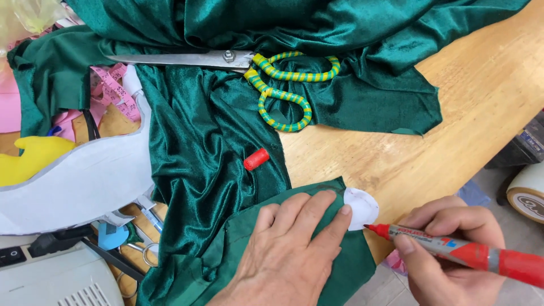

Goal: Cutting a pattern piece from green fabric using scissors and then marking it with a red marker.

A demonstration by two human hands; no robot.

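Spreading over most of the wooden table, the dark green velvet cloth lies in shiny folds, with one matte, turned-over flap at the near edge. Left of it rests a large pale grey pattern piece with a curved outline, and beyond that a yellow stuffed shape and a pink measuring tape printed with small dark marks. Big scissors lie on the cloth near the far side, blades pointing left, handles wrapped in yellow and green cord. At the right edge of the view sits a roll of tape, pale with a brown core bearing a dark emblem.

On the near flap the left hand lies flat, fingers spread and pressing the cloth down, fingertips touching a small white round template. The right hand pinches a red marker with a grey label band, its tip at the template's edge. A small red cap lies on the velvet, just above the flap.
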